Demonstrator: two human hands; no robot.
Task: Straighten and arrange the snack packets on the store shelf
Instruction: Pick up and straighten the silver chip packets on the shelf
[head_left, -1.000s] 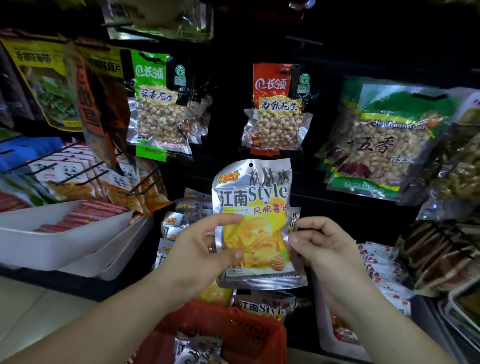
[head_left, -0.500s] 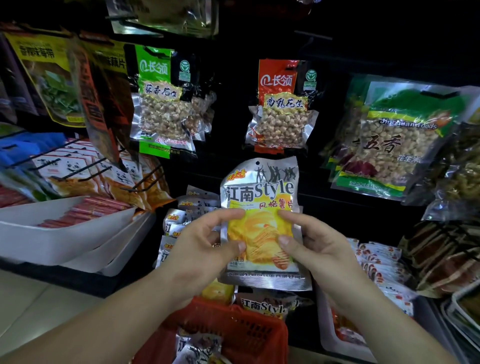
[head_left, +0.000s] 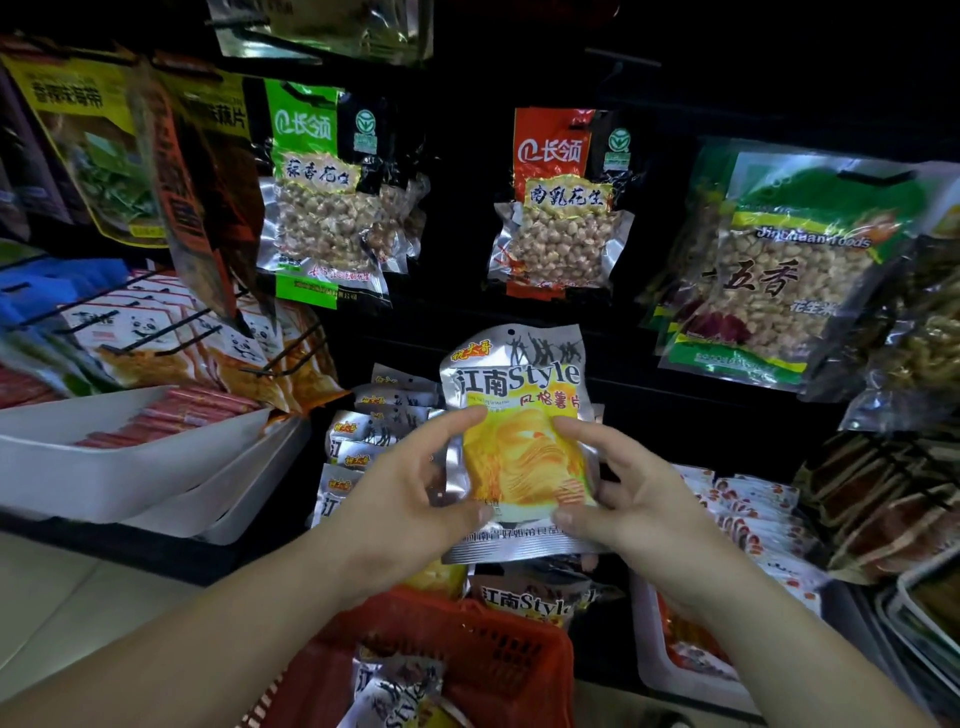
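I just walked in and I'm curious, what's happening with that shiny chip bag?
A person is holding one silver-and-yellow potato chip packet upright in front of the shelf, the left-hand grip pinching its left side and the right-hand grip its right side. More of the same packets stand in a row just behind to the left, and others lie in the red basket below. It is not yet placed.

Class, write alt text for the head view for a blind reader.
The left hand and right hand grip a silver potato chip packet upright before a snack shelf. Peanut packets hang above; a red basket sits below.
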